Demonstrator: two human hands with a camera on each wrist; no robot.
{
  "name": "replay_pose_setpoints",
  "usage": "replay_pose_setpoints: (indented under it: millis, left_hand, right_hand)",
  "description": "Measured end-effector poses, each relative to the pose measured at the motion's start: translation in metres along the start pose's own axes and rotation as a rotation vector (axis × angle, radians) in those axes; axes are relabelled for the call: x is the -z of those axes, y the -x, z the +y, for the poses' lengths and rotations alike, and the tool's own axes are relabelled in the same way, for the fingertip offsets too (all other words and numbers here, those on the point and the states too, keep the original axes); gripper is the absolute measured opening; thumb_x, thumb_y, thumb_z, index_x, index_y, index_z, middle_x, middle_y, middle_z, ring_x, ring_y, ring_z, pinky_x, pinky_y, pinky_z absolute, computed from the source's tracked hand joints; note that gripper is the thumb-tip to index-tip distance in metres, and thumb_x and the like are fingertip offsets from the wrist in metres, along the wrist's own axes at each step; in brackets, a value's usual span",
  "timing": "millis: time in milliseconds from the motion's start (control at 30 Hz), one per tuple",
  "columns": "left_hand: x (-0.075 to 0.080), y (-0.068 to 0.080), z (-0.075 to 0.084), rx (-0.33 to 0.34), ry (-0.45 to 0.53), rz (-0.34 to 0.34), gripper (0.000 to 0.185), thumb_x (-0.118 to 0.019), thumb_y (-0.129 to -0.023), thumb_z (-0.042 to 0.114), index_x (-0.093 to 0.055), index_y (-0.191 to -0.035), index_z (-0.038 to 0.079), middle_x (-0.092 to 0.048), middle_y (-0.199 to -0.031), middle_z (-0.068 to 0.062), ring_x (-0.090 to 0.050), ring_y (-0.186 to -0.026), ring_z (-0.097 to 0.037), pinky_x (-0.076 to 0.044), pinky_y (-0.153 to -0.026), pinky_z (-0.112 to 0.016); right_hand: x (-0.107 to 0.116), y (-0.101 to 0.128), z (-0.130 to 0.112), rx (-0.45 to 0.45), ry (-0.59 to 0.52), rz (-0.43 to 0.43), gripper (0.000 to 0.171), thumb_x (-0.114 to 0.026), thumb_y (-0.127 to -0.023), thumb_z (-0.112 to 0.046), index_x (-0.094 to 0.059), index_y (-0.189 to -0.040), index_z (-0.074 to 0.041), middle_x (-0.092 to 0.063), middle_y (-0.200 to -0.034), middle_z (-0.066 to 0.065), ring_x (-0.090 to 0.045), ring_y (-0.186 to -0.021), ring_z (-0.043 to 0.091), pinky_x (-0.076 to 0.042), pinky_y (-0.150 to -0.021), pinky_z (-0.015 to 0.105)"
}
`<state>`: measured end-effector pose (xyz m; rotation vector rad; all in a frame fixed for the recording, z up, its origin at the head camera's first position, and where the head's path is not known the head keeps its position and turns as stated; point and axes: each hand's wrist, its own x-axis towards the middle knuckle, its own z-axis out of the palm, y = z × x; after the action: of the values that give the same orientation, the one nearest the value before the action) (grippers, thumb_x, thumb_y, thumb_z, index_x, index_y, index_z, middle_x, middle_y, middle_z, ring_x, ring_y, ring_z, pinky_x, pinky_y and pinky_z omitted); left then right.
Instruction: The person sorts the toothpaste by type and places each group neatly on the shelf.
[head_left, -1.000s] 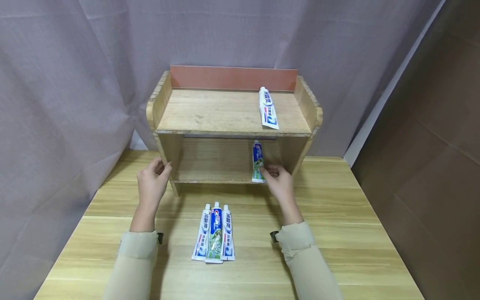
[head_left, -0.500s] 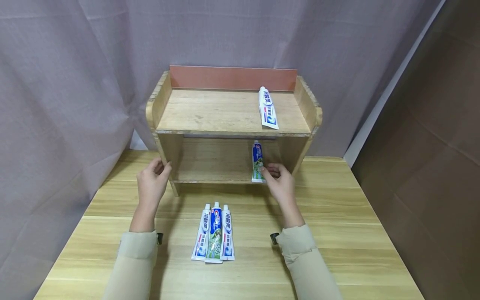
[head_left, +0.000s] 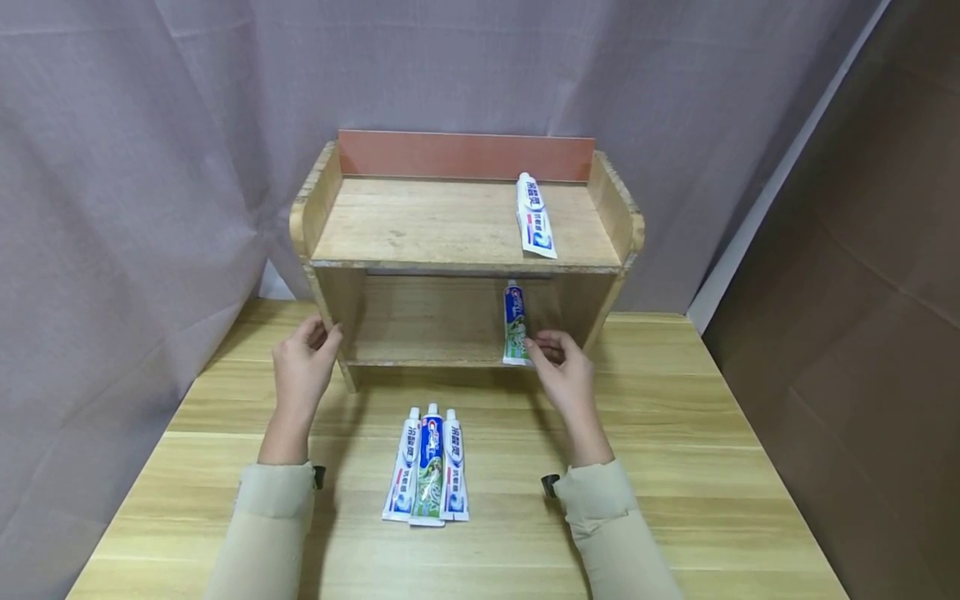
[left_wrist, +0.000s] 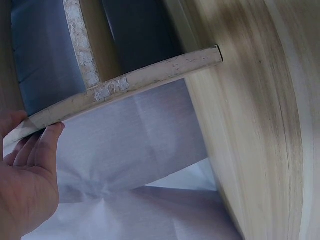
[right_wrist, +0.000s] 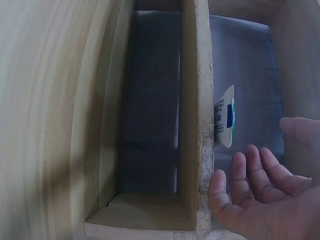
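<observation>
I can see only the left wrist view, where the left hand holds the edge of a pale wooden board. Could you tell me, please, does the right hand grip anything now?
Observer: No, in the right wrist view the right hand has relaxed fingers and holds nothing.
Operator: Thank you. And which object is nearest to it?
Observer: A flat blue-and-green toothpaste tube, lying on the lower level of the pale wooden shelf unit.
Operator: I understand. Are there more tubes in front, please?
Observer: Yes, three lie side by side on the light wooden table: a second blue-and-green tube between two flat white-and-blue toothpaste tubes.
</observation>
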<state>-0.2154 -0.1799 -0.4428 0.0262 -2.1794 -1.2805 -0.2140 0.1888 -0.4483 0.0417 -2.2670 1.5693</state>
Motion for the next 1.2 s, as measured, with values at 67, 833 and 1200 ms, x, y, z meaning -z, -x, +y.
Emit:
replay_pose_setpoints:
  millis: [67,833,1200]
  left_hand:
    - [0.001,0.0,0.0,0.005,0.001,0.001,0.022,-0.069,-0.095,0.015,-0.073,-0.11,0.0,-0.073,-0.106,-0.021,-0.072,-0.1,-0.035,-0.061,-0.086,-0.038]
    - [0.001,0.0,-0.001,0.018,-0.001,0.0,0.022,-0.069,-0.095,0.017,-0.073,-0.11,0.001,-0.073,-0.106,-0.021,-0.072,-0.1,-0.036,-0.061,-0.087,-0.04]
    - [0.001,0.0,-0.001,0.007,0.012,-0.002,0.022,-0.07,-0.094,0.015,-0.073,-0.11,-0.001,-0.073,-0.106,-0.022,-0.072,-0.1,-0.035,-0.061,-0.086,-0.037]
  right_hand:
    - [0.0,0.002,0.0,0.005,0.002,0.003,0.032,-0.075,-0.091,-0.016,-0.066,-0.113,0.005,-0.071,-0.104,0.015,-0.068,-0.09,0.026,-0.057,-0.076,0.015]
    - [-0.004,0.027,0.0,-0.016,-0.029,-0.011,0.03,-0.076,-0.091,-0.016,-0.067,-0.112,0.003,-0.071,-0.104,0.014,-0.066,-0.092,0.024,-0.058,-0.081,0.019]
    - [-0.007,0.041,-0.006,-0.053,-0.038,-0.042,0.031,-0.076,-0.092,-0.019,-0.067,-0.114,0.001,-0.07,-0.104,0.015,-0.066,-0.092,0.024,-0.057,-0.081,0.019]
